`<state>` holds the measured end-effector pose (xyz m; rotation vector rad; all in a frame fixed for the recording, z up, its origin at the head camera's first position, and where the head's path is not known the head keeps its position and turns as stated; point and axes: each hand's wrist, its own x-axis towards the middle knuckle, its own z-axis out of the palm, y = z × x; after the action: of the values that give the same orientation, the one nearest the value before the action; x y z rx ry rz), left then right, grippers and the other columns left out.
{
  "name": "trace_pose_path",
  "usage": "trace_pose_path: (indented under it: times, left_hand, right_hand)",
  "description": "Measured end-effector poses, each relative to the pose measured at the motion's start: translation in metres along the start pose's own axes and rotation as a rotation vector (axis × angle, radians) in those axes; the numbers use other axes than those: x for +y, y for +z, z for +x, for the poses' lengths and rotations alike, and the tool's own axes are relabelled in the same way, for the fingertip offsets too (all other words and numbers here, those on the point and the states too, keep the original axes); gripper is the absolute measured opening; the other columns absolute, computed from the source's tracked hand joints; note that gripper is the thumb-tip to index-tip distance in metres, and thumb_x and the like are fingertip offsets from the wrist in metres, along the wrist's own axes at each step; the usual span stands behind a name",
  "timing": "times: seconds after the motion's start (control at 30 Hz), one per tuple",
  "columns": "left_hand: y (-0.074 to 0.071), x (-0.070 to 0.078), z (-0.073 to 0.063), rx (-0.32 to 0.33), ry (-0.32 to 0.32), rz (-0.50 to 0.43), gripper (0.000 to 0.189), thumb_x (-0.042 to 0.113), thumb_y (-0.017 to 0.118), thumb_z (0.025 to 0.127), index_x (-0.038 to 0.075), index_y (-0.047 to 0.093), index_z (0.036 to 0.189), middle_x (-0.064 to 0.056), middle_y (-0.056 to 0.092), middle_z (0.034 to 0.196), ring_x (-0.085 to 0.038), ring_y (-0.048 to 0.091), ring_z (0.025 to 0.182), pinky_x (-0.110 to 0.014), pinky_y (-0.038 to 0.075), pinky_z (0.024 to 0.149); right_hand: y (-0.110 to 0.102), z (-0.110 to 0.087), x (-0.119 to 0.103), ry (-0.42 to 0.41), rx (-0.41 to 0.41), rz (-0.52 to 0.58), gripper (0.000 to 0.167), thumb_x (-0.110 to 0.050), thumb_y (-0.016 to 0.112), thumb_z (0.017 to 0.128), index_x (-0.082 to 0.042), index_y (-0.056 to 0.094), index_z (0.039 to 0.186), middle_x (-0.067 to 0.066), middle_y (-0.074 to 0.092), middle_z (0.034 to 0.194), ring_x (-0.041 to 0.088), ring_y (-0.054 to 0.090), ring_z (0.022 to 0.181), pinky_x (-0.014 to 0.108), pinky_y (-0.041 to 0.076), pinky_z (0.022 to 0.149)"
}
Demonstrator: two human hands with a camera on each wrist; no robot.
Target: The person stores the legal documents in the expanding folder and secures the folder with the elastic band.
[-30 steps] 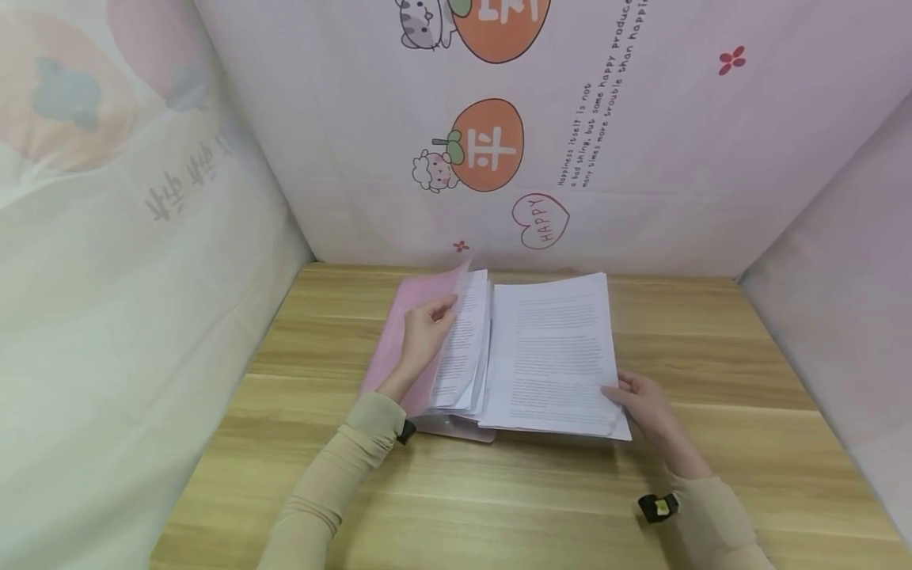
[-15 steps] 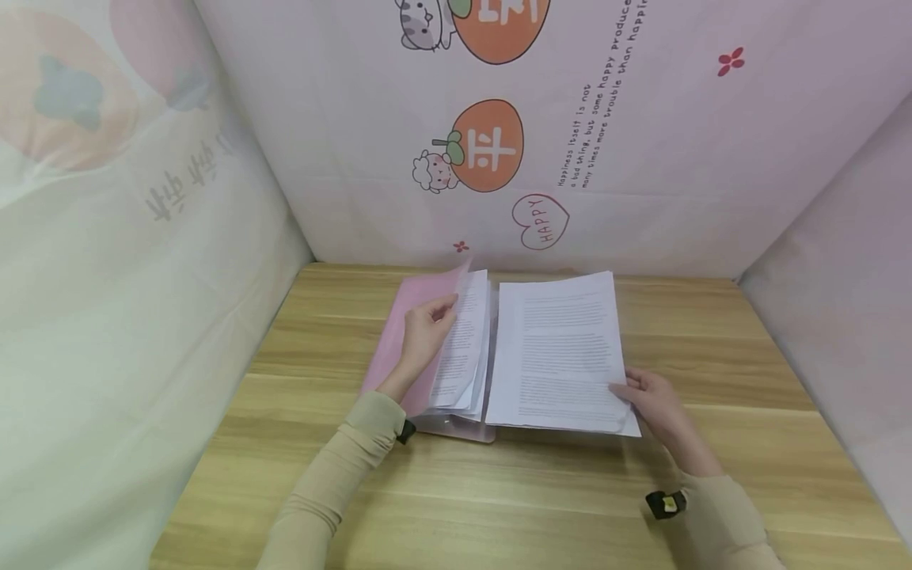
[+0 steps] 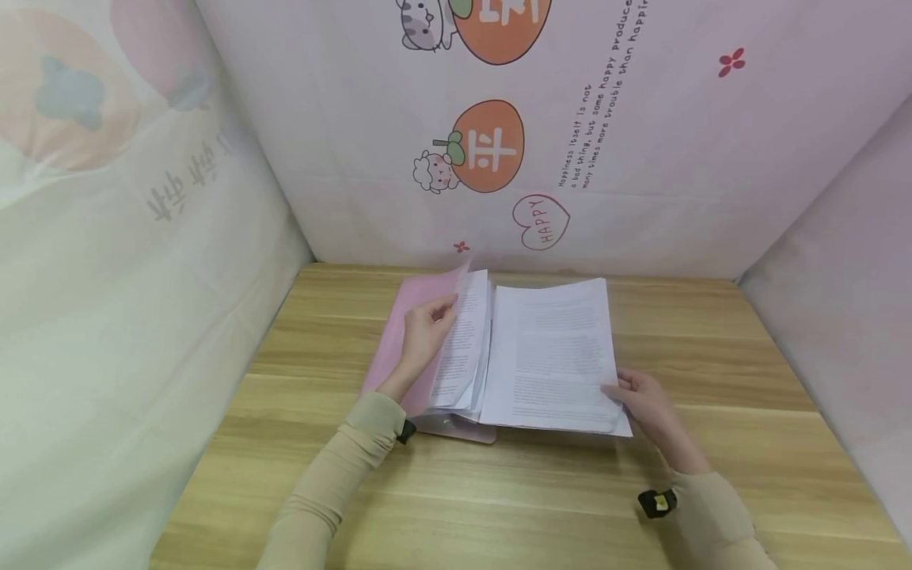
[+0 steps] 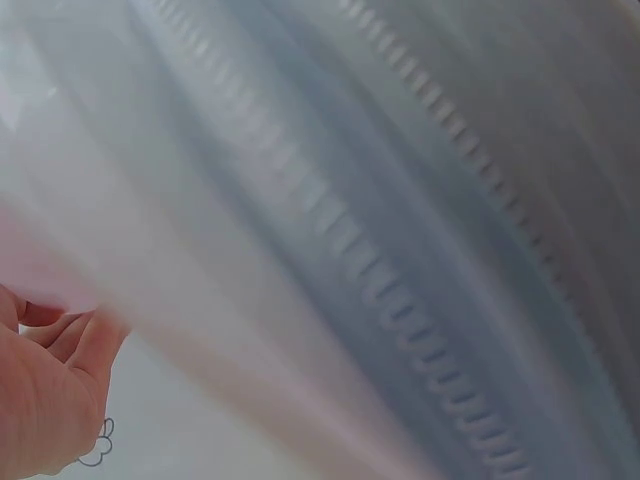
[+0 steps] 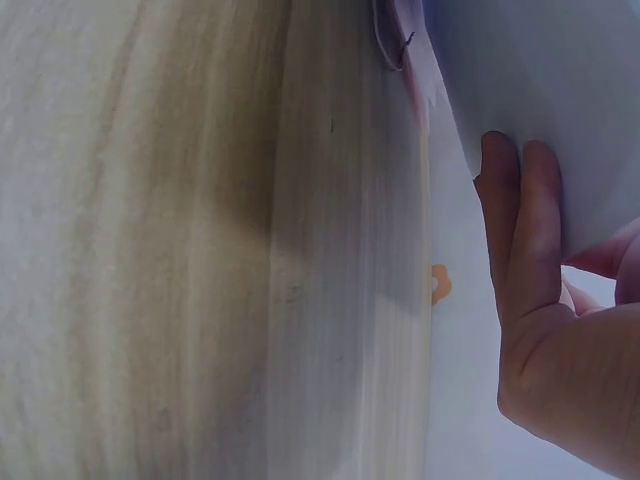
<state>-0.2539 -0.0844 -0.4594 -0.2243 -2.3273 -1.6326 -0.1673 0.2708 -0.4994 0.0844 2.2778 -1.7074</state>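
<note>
A pink translucent folder [image 3: 408, 317] lies on the table, its cover raised. My left hand [image 3: 425, 332] pinches the cover's free edge. Inside are several printed sheets [image 3: 461, 340], fanned a little at the bottom. The left wrist view is blurred; pale folder layers [image 4: 250, 230] with rows of small slots fill most of it. To the right, my right hand [image 3: 644, 402] holds a stack of printed paper [image 3: 556, 356] by its lower right edge, thumb on top. Its fingers [image 5: 540, 215] lie against the underside. The stack's left edge meets the folder's inner sheets.
Wood-grain table [image 3: 541, 507] stretches in front of the folder and to both sides. A printed white cloth [image 3: 641, 222] hangs close behind the folder and paper. More cloth walls [image 3: 142, 317] flank the table left and right.
The right hand moved the paper stack slightly right, away from the inner sheets, then back left against them. The left hand and the folder cover have stayed put.
</note>
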Motion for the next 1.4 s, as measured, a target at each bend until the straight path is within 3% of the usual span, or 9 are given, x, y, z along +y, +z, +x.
trace_pose_path:
  times: [0.17, 0.47, 0.87, 1.0, 1.4]
  left_hand:
    - [-0.001, 0.001, 0.000, 0.001, -0.003, 0.003, 0.033, 0.002, 0.057, 0.087, -0.001, 0.071, 0.117, -0.019, 0.073, 0.115, -0.028, 0.073, 0.103, -0.032, 0.061, 0.088]
    - [0.000, 0.000, 0.000, 0.000, 0.008, 0.004, 0.034, 0.002, 0.057, 0.087, -0.001, 0.071, 0.117, -0.019, 0.072, 0.115, -0.028, 0.073, 0.103, -0.031, 0.061, 0.088]
    - [0.001, -0.004, -0.001, 0.001, 0.016, -0.014, 0.033, 0.001, 0.057, 0.087, -0.002, 0.071, 0.117, -0.020, 0.072, 0.115, -0.030, 0.073, 0.103, -0.031, 0.061, 0.089]
    - [0.001, -0.004, -0.001, -0.007, 0.004, -0.015, 0.034, 0.002, 0.057, 0.087, -0.002, 0.071, 0.117, -0.020, 0.072, 0.116, -0.029, 0.073, 0.104, -0.030, 0.061, 0.089]
    - [0.001, -0.003, 0.001, -0.009, 0.009, 0.018, 0.033, 0.003, 0.057, 0.088, 0.000, 0.071, 0.118, -0.017, 0.072, 0.117, -0.027, 0.073, 0.104, -0.031, 0.061, 0.088]
  right_hand:
    - [0.000, 0.000, 0.002, 0.021, 0.002, -0.001, 0.060, -0.013, 0.052, 0.101, 0.018, 0.028, 0.146, 0.031, 0.060, 0.132, 0.002, 0.070, 0.084, 0.023, 0.061, 0.074]
    - [0.002, 0.002, 0.000, 0.037, 0.017, 0.001, 0.062, -0.015, 0.052, 0.101, 0.017, 0.026, 0.147, 0.034, 0.051, 0.139, 0.000, 0.069, 0.087, 0.021, 0.061, 0.076]
    - [0.012, 0.010, -0.001, 0.001, 0.027, -0.068, 0.059, -0.014, 0.054, 0.099, 0.016, 0.032, 0.145, 0.036, 0.055, 0.135, 0.002, 0.069, 0.084, 0.020, 0.060, 0.074]
    - [0.015, 0.013, -0.003, 0.005, 0.027, -0.036, 0.060, -0.013, 0.054, 0.099, 0.015, 0.031, 0.147, 0.036, 0.052, 0.137, 0.001, 0.069, 0.083, 0.021, 0.060, 0.075]
    - [0.022, 0.015, -0.019, 0.017, 0.039, -0.094, 0.059, -0.018, 0.053, 0.100, 0.012, 0.034, 0.147, 0.033, 0.051, 0.141, 0.002, 0.067, 0.087, 0.018, 0.058, 0.074]
